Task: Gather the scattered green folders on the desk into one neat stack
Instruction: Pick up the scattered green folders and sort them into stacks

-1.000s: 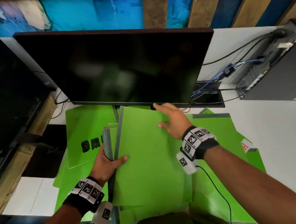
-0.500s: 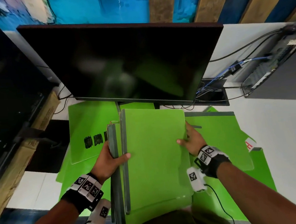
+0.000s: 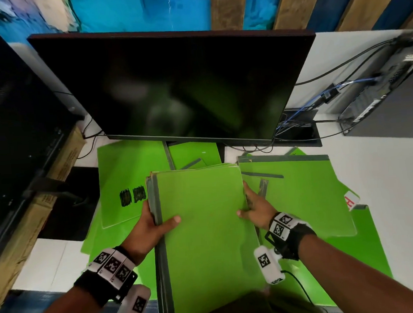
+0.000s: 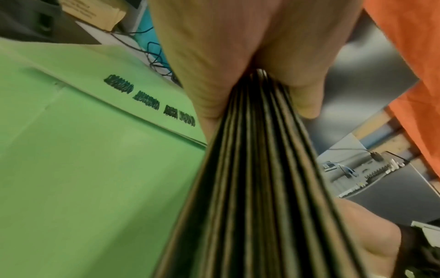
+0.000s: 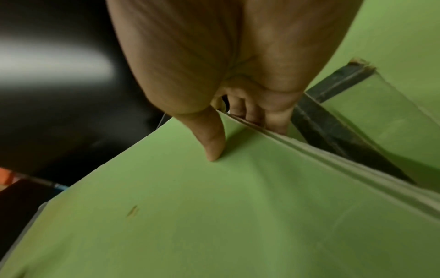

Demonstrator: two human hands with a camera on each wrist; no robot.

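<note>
Hands (image 3: 200, 220) gripping flat green card folders (image 3: 203, 230), dark layered spines

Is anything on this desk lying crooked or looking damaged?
Yes. Loose green folders lie fanned at different angles beside the held stack. One dark spine has a frayed end, and the left folder carries black scribbles.

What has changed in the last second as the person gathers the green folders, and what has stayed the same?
The right hand came off the top folder's far corner, slid down the right edge of the held stack and now grips it, thumb on top, fingers underneath. The spines have been squared up. The left hand still grips the spine side; loose folders still lie on the desk.
</note>
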